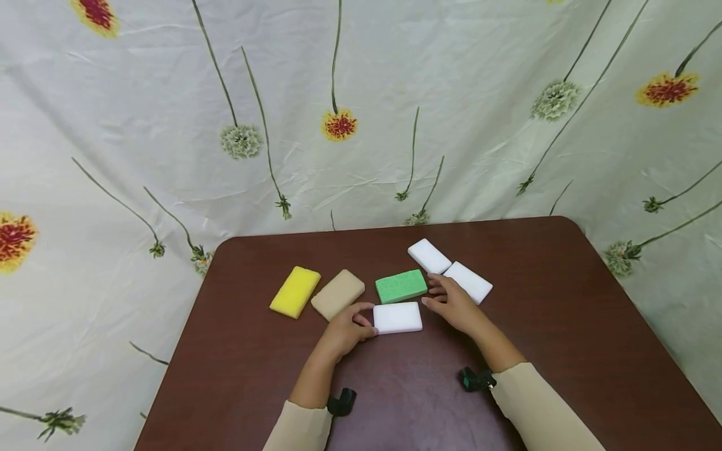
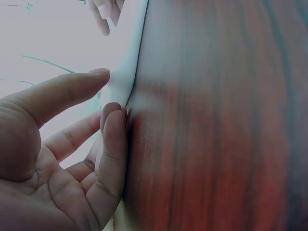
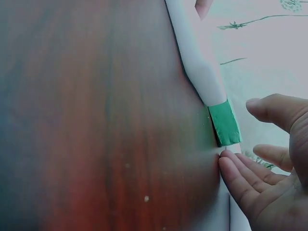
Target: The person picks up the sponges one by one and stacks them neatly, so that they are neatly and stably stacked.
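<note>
A white rectangular sponge (image 1: 397,318) lies flat nearest the person. At its left end is the left hand (image 1: 344,329), thumb and fingers apart, the thumb tip at the sponge's near left corner; contact is hard to tell. The right hand (image 1: 455,307) hovers low past the sponge's right end, fingers loosely bent with nothing between them. Behind the white sponge lies a green sponge (image 1: 402,286), its right end close to the right fingertips. In the right wrist view, the green sponge's end (image 3: 225,122) shows just beyond the fingers (image 3: 240,185).
A beige sponge (image 1: 338,294) and a yellow sponge (image 1: 295,292) lie to the left. Two more white sponges, one farther back (image 1: 430,255) and one beside the right hand (image 1: 468,282), lie at the right. A flowered cloth (image 1: 372,175) hangs behind the dark wooden table (image 1: 242,376).
</note>
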A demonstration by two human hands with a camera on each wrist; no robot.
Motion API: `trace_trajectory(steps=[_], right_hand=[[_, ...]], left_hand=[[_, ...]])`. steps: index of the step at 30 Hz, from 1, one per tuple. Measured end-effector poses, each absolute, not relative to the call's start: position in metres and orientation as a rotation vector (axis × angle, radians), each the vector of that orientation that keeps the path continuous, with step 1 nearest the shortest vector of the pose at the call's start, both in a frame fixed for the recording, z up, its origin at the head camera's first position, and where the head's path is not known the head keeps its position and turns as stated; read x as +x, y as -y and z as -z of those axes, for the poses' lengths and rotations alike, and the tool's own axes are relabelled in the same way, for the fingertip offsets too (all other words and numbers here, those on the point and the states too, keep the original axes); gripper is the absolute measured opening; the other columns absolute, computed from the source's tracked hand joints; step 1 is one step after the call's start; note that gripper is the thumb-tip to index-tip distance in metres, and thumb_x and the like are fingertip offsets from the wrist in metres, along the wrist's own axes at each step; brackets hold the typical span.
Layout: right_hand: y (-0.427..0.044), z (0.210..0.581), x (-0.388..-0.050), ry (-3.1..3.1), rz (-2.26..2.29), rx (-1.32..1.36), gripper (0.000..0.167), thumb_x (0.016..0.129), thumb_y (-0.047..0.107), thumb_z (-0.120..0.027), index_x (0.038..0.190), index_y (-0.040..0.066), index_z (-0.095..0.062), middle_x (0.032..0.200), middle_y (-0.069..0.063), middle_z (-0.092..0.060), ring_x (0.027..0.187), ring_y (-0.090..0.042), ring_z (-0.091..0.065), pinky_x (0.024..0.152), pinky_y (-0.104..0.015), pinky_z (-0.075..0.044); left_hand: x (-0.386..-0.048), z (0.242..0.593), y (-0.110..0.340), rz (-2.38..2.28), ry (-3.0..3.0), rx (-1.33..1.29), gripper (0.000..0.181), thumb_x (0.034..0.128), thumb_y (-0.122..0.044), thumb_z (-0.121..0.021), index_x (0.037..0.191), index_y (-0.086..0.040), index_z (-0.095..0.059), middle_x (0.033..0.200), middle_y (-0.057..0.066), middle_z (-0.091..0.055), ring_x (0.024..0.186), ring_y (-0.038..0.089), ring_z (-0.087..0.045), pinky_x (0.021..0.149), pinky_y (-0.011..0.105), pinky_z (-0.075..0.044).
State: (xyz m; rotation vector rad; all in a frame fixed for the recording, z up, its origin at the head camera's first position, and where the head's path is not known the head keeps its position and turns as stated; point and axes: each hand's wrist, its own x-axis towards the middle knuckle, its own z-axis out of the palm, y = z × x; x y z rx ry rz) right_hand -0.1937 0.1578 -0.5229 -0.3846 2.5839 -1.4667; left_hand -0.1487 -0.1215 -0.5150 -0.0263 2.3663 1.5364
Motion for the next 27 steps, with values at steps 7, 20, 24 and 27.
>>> trace_trajectory(steps=[7,20,24,27], right_hand=[[-0.155,0.523,-0.204,-2.556,1.477,-0.400,0.065,0.095,0.012,-0.069,0.151,-0.005,-0.039,0.140,-0.028,-0.053,0.124,-0.040,-0.058,0.104,-0.050,-0.050],[-0.151,0.522,-0.213,-2.564,1.392,-0.425,0.067,0.093,0.009,-0.071,0.151,-0.006,-0.040,0.126,-0.025,-0.059,0.109,-0.034,-0.061,0.094,-0.044,-0.052],[-0.151,0.523,-0.216,-2.572,1.367,-0.426,0.068,0.092,0.010,-0.072,0.151,-0.004,-0.041,0.122,-0.023,-0.058,0.104,-0.031,-0.060,0.090,-0.041,-0.051],[-0.151,0.525,-0.218,-2.585,1.354,-0.439,0.068,0.091,0.010,-0.073,0.150,-0.003,-0.042,0.119,-0.023,-0.058,0.100,-0.029,-0.059,0.086,-0.038,-0.050]], left_hand=[[-0.149,0.517,0.121,-1.547,-2.363,-0.034,0.054,0.0817,-0.009,-0.081,0.133,-0.010,-0.063,0.086,0.005,-0.064,0.071,0.013,-0.058,0.066,0.025,-0.048],[-0.149,0.517,0.124,-1.537,-2.360,-0.042,0.055,0.0815,-0.011,-0.081,0.133,-0.013,-0.063,0.085,0.003,-0.063,0.071,0.014,-0.057,0.065,0.027,-0.047],[-0.149,0.516,0.123,-1.536,-2.357,-0.040,0.055,0.0815,-0.011,-0.081,0.133,-0.013,-0.063,0.084,0.003,-0.063,0.070,0.014,-0.056,0.065,0.027,-0.046],[-0.149,0.516,0.123,-1.533,-2.356,-0.036,0.055,0.0815,-0.011,-0.081,0.134,-0.013,-0.063,0.084,0.003,-0.064,0.070,0.014,-0.056,0.065,0.027,-0.046]])
